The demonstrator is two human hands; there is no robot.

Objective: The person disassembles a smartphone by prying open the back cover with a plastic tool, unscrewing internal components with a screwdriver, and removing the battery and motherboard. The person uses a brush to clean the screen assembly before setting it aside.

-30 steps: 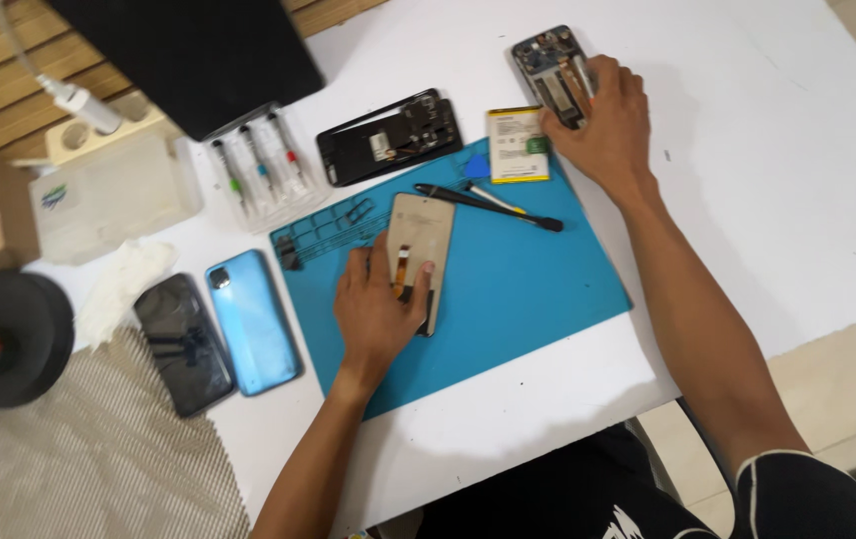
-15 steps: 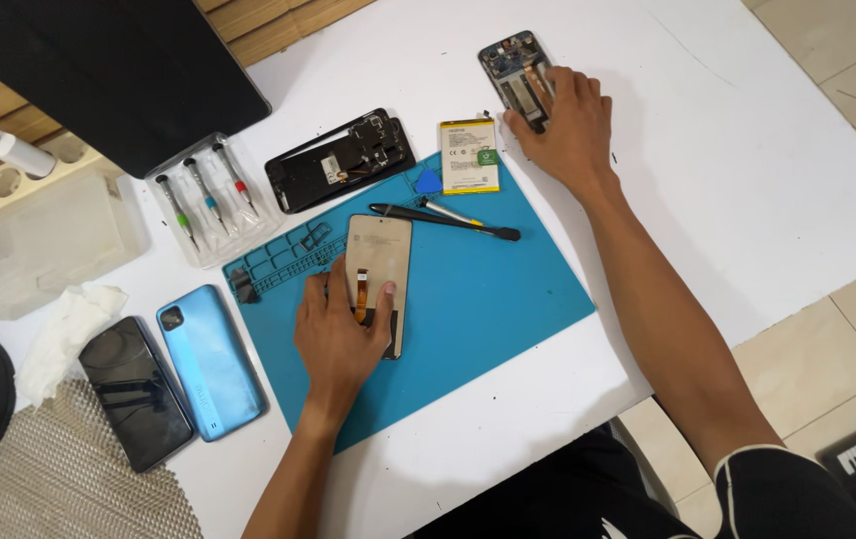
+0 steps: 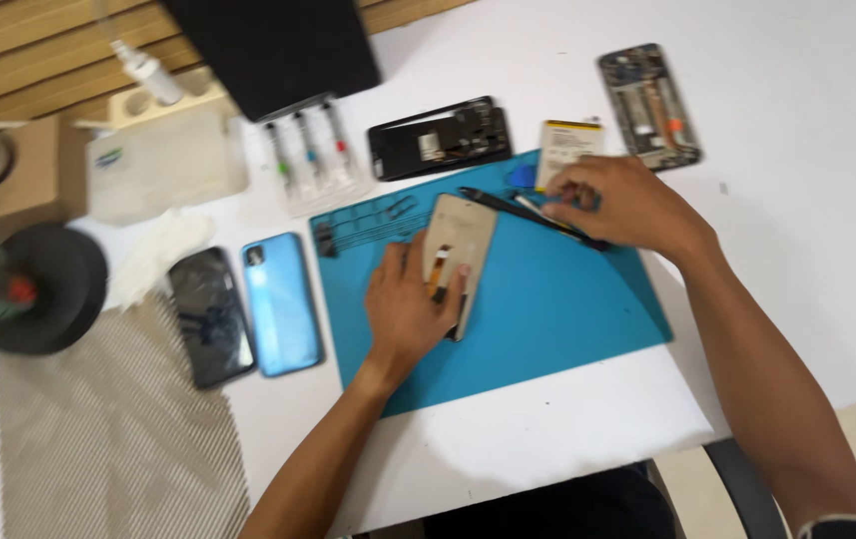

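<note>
- The desk (image 3: 797,130) is white, and the blue work mat (image 3: 548,309) lies near its front edge, square to the person.
- The left hand (image 3: 410,309) lies flat near the mat's left edge, palm down, fingers spread narrow over the lower half of the display panel (image 3: 463,235); the panel sits face down under the fingertips, its upper end bare and pointing to the mat's back edge.
- To do this well, I judge the left hand should press evenly and keep off the thin orange ribbon at the panel's middle, so nothing creases.
- The right hand (image 3: 622,205) hovers at the mat's back edge, fingers curled close over the dark tweezers (image 3: 508,205); whether they pinch them I cannot tell, the frame being blurred.
- A light pinch near the tool's middle seems best.
- Just beyond the mat's back edge lies the battery (image 3: 568,145), touching the knuckles' side; the stripped phone frame (image 3: 652,105) is apart, toward the desk's back right.
</note>
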